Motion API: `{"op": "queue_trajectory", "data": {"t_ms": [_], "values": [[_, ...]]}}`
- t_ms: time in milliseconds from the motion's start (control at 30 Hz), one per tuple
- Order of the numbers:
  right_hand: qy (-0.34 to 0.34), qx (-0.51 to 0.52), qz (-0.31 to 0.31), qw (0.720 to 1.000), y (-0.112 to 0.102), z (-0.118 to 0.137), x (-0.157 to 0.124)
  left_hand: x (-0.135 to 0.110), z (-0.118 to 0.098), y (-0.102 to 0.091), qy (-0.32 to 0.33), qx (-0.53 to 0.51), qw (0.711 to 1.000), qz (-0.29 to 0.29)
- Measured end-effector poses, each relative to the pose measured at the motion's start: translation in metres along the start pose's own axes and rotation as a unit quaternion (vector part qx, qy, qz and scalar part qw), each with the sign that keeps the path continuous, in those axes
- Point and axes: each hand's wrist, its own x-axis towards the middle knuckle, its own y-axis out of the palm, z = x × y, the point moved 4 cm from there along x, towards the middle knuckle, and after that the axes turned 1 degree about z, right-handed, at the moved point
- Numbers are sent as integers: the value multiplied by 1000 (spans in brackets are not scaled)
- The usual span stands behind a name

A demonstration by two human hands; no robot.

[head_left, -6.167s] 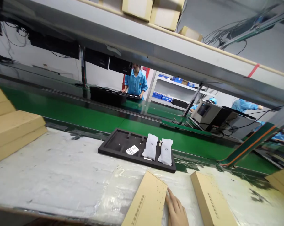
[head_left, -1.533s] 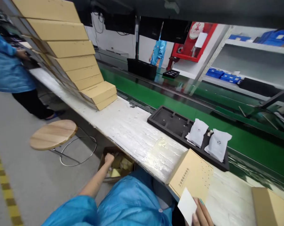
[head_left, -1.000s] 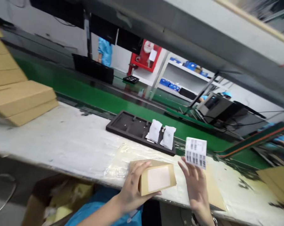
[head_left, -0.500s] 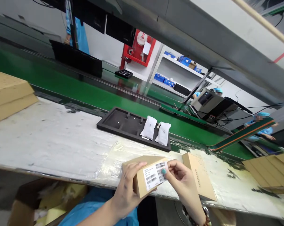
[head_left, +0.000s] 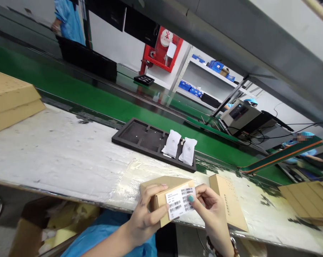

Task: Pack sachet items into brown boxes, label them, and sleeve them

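A brown cardboard box (head_left: 161,184) is tilted at the front edge of the bench, with my left hand (head_left: 146,214) wrapped around its left end. My left thumb presses by the left edge of a white barcode label (head_left: 177,210) on the side facing me. At the label's right edge, my right hand (head_left: 211,208) pinches it between thumb and fingers. Whether the label is fully stuck down cannot be seen. Another cardboard box (head_left: 229,205) lies just right of my right hand. Behind is a black foam tray (head_left: 134,144) bearing two white packets (head_left: 172,143).
Stacked cardboard boxes stand at the left (head_left: 14,96) and right (head_left: 306,200) of the bench. A green conveyor belt (head_left: 102,103) runs behind the tray. Below the bench sits an open carton (head_left: 24,232) with scraps. Co-workers in blue are farther back.
The label has shifted right relative to the box's side. My left thumb has come up onto the front beside the label's left edge. The view has tilted slightly.
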Motion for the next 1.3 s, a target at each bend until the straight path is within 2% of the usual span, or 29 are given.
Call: {"op": "queue_trajectory", "data": {"t_ms": [400,767,1300], "values": [[-4,-58,-7,998,-2,3,0,5,-2,-2,-9,16,1000,-4],[-3,-54,-16,998,1,7,1,0,-1,-2,-18,27,999,8],[2,-69,-6,998,1,5,2,1,1,-4,-23,40,999,-8]]}}
